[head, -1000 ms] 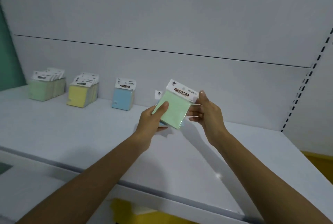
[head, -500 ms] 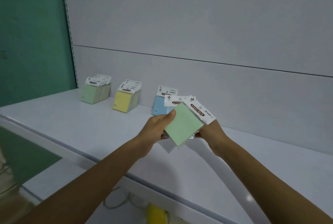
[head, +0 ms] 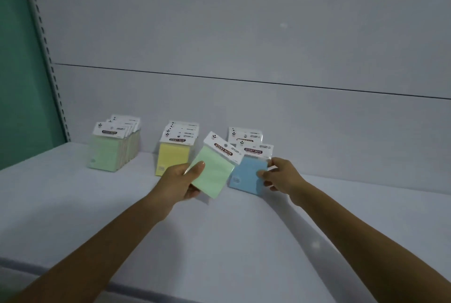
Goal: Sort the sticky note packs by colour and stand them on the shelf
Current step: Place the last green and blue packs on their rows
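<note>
My left hand (head: pixel 179 184) grips a green sticky note pack (head: pixel 212 173), tilted, above the white shelf (head: pixel 73 205). To its right, my right hand (head: pixel 279 176) holds a blue pack (head: pixel 247 173) by its right edge, in front of the blue row (head: pixel 245 135) at the back. Its lower edge is at the shelf surface. A row of green packs (head: pixel 109 149) stands at the far left. A row of yellow packs (head: pixel 174 149) stands between the green and blue rows.
A grey back panel (head: pixel 244 46) rises behind the rows. A perforated upright (head: pixel 46 58) and a green wall (head: pixel 17 58) bound the shelf on the left. The shelf's front edge (head: pixel 122 287) runs across the bottom.
The view has come closer to the rows. The hands have separated: the left keeps the green pack, the right has carried a blue pack to the blue row.
</note>
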`<action>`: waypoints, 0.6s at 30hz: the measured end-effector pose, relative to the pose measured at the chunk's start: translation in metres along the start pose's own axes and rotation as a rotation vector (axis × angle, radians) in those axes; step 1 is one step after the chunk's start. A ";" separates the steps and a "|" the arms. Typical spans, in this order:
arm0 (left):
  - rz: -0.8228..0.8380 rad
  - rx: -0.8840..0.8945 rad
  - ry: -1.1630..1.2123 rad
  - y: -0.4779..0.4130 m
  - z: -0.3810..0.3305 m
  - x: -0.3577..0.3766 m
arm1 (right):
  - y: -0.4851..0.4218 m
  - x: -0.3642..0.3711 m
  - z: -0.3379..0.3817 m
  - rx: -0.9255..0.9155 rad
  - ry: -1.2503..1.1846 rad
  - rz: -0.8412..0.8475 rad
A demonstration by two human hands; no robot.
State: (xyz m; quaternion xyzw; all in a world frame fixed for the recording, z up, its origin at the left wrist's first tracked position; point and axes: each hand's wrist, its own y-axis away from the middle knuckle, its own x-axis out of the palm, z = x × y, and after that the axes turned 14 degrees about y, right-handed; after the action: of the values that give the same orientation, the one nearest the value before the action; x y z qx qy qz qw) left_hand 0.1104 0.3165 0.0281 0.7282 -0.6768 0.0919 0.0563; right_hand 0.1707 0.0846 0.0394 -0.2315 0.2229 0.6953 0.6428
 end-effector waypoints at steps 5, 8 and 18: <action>0.104 -0.017 0.014 -0.030 -0.002 -0.021 | -0.025 0.013 0.008 0.033 0.141 -0.163; 0.137 -0.001 -0.007 -0.042 0.007 -0.018 | -0.032 0.026 0.005 0.029 0.275 -0.366; 0.220 0.078 -0.142 -0.057 0.030 -0.019 | -0.026 0.055 -0.012 0.004 0.208 -0.410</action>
State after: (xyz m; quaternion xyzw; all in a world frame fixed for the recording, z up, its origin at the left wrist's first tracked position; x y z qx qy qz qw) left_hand 0.1678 0.3330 -0.0022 0.6559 -0.7508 0.0719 -0.0306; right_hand 0.1935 0.1225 -0.0035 -0.3413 0.2378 0.5219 0.7447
